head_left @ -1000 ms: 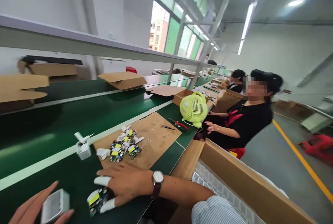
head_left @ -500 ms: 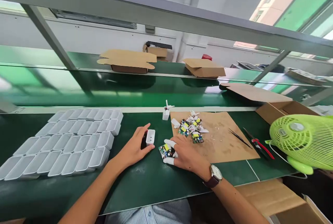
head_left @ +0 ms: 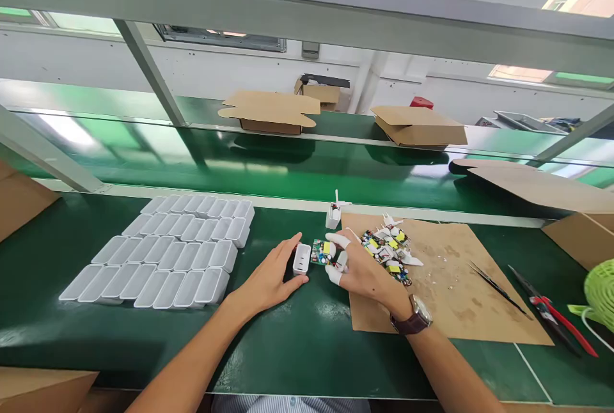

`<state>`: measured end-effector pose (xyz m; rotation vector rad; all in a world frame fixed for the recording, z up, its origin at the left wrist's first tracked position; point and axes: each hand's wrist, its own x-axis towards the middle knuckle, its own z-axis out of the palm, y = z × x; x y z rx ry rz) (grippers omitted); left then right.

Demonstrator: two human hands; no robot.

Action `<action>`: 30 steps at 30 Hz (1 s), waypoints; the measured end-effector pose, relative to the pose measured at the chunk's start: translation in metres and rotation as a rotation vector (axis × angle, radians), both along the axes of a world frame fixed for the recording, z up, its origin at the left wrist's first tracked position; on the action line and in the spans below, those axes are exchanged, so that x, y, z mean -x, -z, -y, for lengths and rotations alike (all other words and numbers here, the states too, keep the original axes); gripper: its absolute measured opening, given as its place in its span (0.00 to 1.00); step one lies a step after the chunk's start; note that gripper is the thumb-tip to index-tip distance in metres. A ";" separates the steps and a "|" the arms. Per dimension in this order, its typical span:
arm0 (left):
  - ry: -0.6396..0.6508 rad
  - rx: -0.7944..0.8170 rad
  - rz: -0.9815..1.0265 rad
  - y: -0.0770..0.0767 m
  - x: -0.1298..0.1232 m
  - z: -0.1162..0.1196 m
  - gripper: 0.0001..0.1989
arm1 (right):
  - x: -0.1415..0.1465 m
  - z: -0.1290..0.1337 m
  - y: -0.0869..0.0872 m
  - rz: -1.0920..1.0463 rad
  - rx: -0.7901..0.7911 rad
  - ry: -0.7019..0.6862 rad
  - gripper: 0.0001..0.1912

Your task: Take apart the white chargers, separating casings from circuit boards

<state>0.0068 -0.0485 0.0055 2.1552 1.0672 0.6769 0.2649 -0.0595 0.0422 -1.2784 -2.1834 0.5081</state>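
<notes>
My left hand (head_left: 271,277) has its thumb and fingers closed around a small white plastic charger case (head_left: 302,259), which has slots in the face toward me. Close beside it on the right, my right hand (head_left: 367,272) grips a circuit board (head_left: 320,252) with a yellow part and a white end piece. White finger cots cover some of its fingertips. The board's left edge is near the case; contact between them cannot be made out. Just right of that hand lies a pile of similar boards (head_left: 394,240) with white parts.
Rows of white plastic cases (head_left: 175,253) fill the left of the green bench. Brown paper (head_left: 460,272) bears tweezers (head_left: 499,286); red-handled pliers (head_left: 551,314) and a green fan (head_left: 602,291) are farther right. A case with a white plug part (head_left: 334,213) stands behind.
My view has swung left, so the bench appears farther right. My right hand has brought the circuit board closer to the white case and turned it. The left hand keeps the case.
</notes>
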 end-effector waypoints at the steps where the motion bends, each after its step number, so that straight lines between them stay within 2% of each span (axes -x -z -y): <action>1: -0.002 -0.004 0.001 0.000 0.000 0.000 0.41 | 0.002 -0.005 0.000 -0.055 0.012 0.012 0.31; 7: -0.024 -0.012 0.012 0.004 0.000 -0.001 0.42 | 0.004 -0.011 0.011 -0.194 -0.015 0.015 0.26; 11: -0.056 0.025 0.021 0.007 -0.002 -0.001 0.41 | 0.000 -0.006 0.014 -0.252 -0.028 0.092 0.30; 14: -0.121 0.037 0.067 0.009 -0.005 0.000 0.39 | 0.002 -0.002 0.011 -0.279 -0.147 0.079 0.31; 18: -0.156 -0.096 0.150 0.012 -0.008 -0.002 0.39 | 0.011 0.007 0.010 -0.268 -0.364 -0.052 0.33; 21: -0.134 -0.252 0.156 0.012 -0.009 -0.004 0.39 | 0.019 0.013 0.011 -0.188 -0.473 -0.046 0.36; 24: -0.109 -0.325 0.148 0.009 -0.009 -0.004 0.39 | 0.023 0.015 0.013 -0.117 -0.474 -0.053 0.38; 30: -0.096 -0.356 0.144 0.005 -0.010 -0.003 0.39 | 0.025 0.015 0.009 -0.099 -0.463 -0.064 0.38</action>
